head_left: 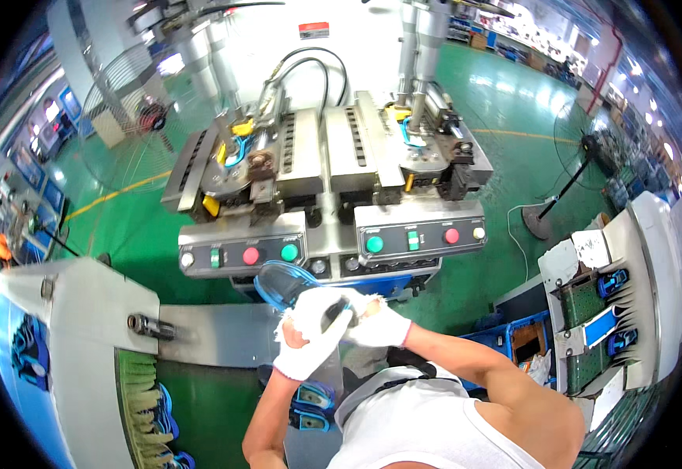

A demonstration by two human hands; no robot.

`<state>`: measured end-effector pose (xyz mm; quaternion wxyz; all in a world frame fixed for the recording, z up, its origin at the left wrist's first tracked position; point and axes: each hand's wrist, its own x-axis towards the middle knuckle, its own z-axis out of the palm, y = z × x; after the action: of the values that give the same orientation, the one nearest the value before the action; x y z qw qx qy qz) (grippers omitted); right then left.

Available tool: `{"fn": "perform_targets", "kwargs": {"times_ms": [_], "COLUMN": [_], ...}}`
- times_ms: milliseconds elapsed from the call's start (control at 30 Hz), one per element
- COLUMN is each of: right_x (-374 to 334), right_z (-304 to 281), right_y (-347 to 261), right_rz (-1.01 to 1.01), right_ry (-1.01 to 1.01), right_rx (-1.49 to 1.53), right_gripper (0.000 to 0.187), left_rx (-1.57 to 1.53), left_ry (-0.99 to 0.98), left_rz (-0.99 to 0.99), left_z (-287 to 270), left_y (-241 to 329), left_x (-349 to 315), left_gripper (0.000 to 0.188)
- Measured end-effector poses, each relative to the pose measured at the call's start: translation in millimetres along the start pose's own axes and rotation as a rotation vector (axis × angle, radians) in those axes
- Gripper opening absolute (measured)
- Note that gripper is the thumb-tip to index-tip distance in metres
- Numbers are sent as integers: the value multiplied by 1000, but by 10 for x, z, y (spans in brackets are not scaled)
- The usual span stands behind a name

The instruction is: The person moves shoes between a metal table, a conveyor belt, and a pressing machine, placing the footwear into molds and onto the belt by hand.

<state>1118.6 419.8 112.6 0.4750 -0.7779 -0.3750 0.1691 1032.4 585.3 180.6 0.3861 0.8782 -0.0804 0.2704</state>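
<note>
- Before the person stands 1 twin-station press (333,156), its 2 control panels (333,246) carrying 5 coloured round buttons; a glove cuff or the sole could brush one, I judge.
- Beside it, 2 conveyors (141,406) carry blue shoes.
- At chest height, 1 blue shoe sole (282,283) is clasped by 2 gloved hands, left hand (310,332) and right hand (376,324); loose cotton could let it slip.

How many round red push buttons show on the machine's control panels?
2: one round red push button on the left grey control panel, one on the right grey panel. None seems hidden.
</note>
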Motion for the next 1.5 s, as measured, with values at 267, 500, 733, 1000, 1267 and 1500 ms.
{"fn": "perform_targets", "kwargs": {"times_ms": [267, 500, 733, 1000, 1267, 1500], "right_x": [-1349, -1691, -1594, -1339, -1238, -1435], "right_z": [-1645, -2228, -2314, -1909, -2071, -2022], "right_y": [861, 1431, 1526, 1686, 1126, 1124], "right_rz": [318, 196, -39, -274, -28, 10], "right_ry": [389, 719, 552, 617, 749, 818], "right_rx": [1195, 1314, 1756, 1755, 1732, 1819], "right_gripper": [71, 70, 84, 97, 77, 71], "left_rx": [-377, -399, -375, -188, -394, -360], "left_ry": [232, 56, 20, -25, 37, -24], "left_rz": [-27, -412, -505, -438, -553, -525], "left_z": [1204, 2242, 2264, 2019, 1899, 1861], "left_y": [296, 89, 50, -130, -344, -298], "left_x": [1534, 1911, 1847, 1833, 1644, 1741], "left_gripper": [50, 46, 42, 42, 41, 39]}}
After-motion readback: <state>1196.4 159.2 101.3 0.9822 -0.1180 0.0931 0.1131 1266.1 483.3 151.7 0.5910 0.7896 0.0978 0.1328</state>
